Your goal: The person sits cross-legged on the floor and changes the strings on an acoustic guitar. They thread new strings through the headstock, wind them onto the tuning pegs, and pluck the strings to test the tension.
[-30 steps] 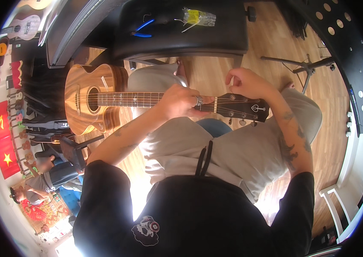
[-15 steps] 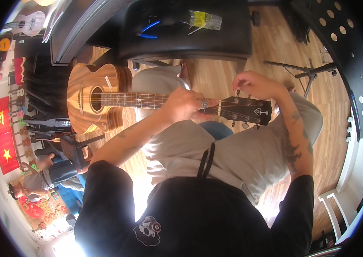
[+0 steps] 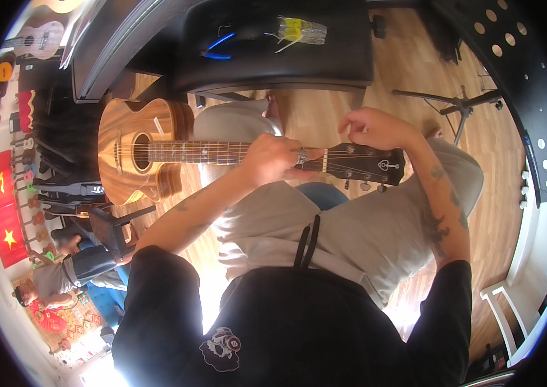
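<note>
Wooden flooring (image 3: 322, 97) spreads under everything on my feed, and a strip of it shows between the black padded bench (image 3: 273, 71) and the headstock (image 3: 364, 164). That strip gives me the most room around the right hand (image 3: 376, 128), on the side away from the lap. The bench's near edge runs across beyond the hands, well apart from both; on its top lie blue-handled pliers (image 3: 217, 48) and a clear-and-yellow plastic packet (image 3: 301, 30).

Off to the right, a black tripod base (image 3: 460, 103) stands on the floor near the right knee, and a black panel with round holes (image 3: 528, 106) closes that side. Leftward I have less slack: a dark chair (image 3: 112, 229) sits near the body of the acoustic guitar (image 3: 118, 180), with another person (image 3: 54, 280) farther off, beside red flags (image 3: 3, 242).

As I see it, the guitar lies face up across the left thigh, neck pointing right. The left hand (image 3: 270, 158) is closed around that neck, just short of the nut (a silver ring shows on one finger). The right hand is narrow, fingers curled by the headstock's far edge; whether they grip a tuning peg, I cannot tell.
</note>
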Tool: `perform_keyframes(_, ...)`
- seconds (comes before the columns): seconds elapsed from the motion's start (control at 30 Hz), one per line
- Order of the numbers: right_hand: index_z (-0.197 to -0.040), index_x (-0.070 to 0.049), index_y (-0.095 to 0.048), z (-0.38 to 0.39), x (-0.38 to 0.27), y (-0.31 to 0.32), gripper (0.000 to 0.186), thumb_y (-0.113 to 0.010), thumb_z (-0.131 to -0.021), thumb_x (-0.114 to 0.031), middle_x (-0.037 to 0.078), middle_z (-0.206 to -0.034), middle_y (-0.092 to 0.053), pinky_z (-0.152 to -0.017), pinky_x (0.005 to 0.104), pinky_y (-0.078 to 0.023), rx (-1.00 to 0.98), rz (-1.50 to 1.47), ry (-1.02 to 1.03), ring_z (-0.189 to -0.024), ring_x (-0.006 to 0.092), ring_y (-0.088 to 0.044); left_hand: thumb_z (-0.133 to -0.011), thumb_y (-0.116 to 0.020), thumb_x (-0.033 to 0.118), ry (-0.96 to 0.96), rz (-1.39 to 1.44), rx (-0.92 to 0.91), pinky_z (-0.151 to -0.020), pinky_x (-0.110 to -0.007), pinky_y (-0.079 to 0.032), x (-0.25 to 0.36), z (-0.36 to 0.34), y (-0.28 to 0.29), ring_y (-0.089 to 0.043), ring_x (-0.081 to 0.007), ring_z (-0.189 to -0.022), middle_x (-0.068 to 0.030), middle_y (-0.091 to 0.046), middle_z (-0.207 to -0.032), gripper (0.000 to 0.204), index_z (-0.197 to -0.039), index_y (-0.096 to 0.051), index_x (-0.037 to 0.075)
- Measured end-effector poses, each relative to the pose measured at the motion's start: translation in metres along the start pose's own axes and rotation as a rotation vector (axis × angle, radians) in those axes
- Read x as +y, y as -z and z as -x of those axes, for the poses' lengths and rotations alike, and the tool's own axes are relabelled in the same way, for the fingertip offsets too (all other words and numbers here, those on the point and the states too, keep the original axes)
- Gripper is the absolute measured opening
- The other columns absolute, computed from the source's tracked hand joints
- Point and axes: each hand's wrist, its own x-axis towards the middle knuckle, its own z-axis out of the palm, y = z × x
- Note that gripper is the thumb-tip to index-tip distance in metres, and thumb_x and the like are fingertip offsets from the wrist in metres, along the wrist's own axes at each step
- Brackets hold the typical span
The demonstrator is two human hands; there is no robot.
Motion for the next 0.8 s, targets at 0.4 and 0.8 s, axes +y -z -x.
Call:
perform_keyframes(0.4, -0.094, -0.002, -0.072, 0.004, -0.010, 0.012, 0.013, -0.067, -0.092, -0.013, 0.009, -0.096, -0.073, -0.080, 0.0335, -0.053, 0.137, -0.221, -0.009, -0.090, 0.0187, -0.068, -0.064, -0.092, 0.031, 0.032, 0.080, 0.024, -0.048, -0.035, -0.048, 0.007, -0.008, 0.010, -0.062, -0.0222, -0.055, 0.0013, -0.065, -0.069, 0.048, -0.110, -0.080, 0.023)
perform_keyframes(0.8, -0.108, -0.001, -0.073, -0.003, 0.015, 0.001, 0.024, -0.073, -0.090, -0.016, 0.010, -0.099, -0.077, -0.087, 0.0343, -0.054, 0.001, -0.096, 0.035, -0.096, 0.0192, -0.072, -0.064, -0.093, 0.031, 0.010, 0.081, 0.039, -0.047, -0.034, -0.046, 0.005, -0.010, 0.005, -0.059, -0.0205, -0.052, 0.0022, -0.060, -0.066, 0.048, -0.109, -0.080, 0.024)
